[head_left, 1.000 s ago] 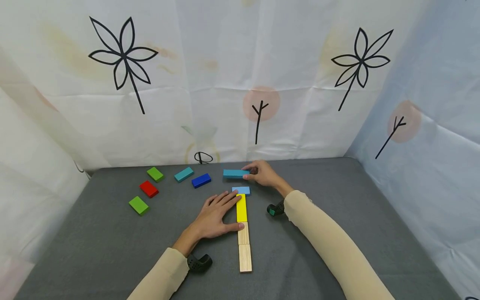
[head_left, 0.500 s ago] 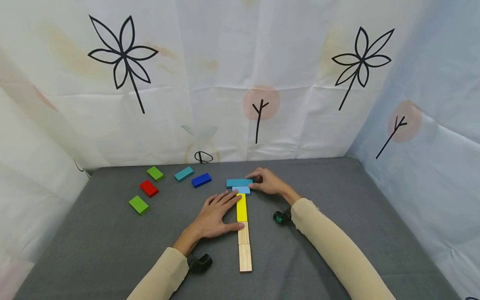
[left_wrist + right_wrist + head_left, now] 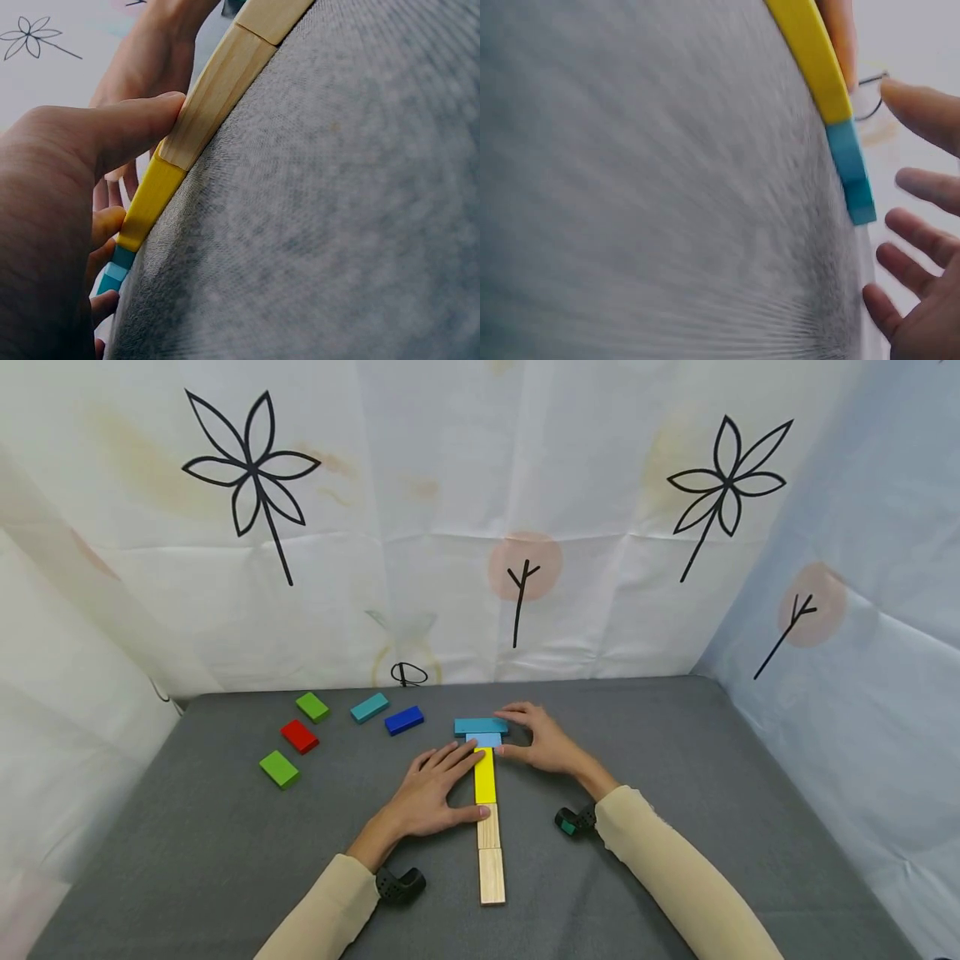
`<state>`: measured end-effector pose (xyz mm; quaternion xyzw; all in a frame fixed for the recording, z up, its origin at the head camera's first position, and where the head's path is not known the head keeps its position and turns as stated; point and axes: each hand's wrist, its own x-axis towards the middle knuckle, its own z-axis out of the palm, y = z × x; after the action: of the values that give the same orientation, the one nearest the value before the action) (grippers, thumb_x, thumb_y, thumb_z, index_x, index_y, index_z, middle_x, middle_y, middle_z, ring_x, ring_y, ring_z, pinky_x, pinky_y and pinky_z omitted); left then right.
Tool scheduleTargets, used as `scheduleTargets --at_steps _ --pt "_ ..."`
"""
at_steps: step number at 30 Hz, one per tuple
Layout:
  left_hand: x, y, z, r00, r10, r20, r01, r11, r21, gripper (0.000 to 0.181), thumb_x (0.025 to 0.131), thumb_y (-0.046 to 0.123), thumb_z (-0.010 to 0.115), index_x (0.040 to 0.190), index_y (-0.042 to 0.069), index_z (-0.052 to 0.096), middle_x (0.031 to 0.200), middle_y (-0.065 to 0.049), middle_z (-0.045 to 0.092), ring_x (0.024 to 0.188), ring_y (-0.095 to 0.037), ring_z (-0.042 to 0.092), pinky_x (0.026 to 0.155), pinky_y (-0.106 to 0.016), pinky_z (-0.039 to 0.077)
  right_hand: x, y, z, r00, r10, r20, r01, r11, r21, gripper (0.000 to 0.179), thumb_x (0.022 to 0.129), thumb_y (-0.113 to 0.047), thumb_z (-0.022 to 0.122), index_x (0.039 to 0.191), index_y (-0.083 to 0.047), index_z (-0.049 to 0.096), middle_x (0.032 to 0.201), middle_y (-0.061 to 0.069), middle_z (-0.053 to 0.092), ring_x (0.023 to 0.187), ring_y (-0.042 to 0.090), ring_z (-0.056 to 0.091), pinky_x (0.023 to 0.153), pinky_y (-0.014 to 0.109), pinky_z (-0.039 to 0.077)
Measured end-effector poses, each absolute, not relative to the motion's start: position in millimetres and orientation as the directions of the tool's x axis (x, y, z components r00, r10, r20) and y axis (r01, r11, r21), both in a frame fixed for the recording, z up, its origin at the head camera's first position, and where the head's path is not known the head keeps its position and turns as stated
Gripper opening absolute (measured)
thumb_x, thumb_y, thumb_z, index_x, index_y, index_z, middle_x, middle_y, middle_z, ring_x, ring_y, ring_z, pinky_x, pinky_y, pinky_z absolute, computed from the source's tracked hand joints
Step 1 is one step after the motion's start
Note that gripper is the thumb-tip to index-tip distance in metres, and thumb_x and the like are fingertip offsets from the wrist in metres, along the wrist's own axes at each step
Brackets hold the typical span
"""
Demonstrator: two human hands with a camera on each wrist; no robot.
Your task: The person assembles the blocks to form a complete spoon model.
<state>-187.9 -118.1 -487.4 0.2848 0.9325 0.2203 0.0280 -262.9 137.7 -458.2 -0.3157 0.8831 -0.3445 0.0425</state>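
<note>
Two wooden blocks (image 3: 492,878) lie end to end on the table, followed by a yellow block (image 3: 485,778). Beyond it a light blue block (image 3: 486,740) lies crosswise, and a longer teal block (image 3: 480,725) sits against its far side. My left hand (image 3: 429,795) is spread along the left of this row, its thumb on the nearer part of a wooden block (image 3: 217,97) and its fingertips at the yellow and light blue blocks. My right hand (image 3: 551,745) hovers at the right end of the teal block, fingers extended, holding nothing in the right wrist view.
At the back left lie loose blocks: two green ones (image 3: 279,769), a red one (image 3: 300,737), a small teal one (image 3: 370,707) and a dark blue one (image 3: 404,720). White printed cloth (image 3: 450,485) hangs behind the grey table (image 3: 187,852).
My right hand brought the long teal block nearer until it met the light blue block, then let go and drew slightly back. The left hand stayed in place.
</note>
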Motion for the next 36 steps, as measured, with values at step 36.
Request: scheduleTargets --at_steps 36 --pt "-186 -118 -485 -0.830 0.554 0.069 0.524 0.731 0.436 0.090 0.091 0.072 0.053 0.163 0.025 0.027 0.169 0.004 0.015 0.155 -0.026 0.015 0.120 -0.059 0.011 -222 138 -471 -0.718 -0.694 0.057 -0.634 0.618 -0.465 0.094 0.094 -0.049 0.070 0.162 -0.007 0.022 0.170 0.010 0.012 0.153 0.039 0.011 0.113 0.064 0.014"
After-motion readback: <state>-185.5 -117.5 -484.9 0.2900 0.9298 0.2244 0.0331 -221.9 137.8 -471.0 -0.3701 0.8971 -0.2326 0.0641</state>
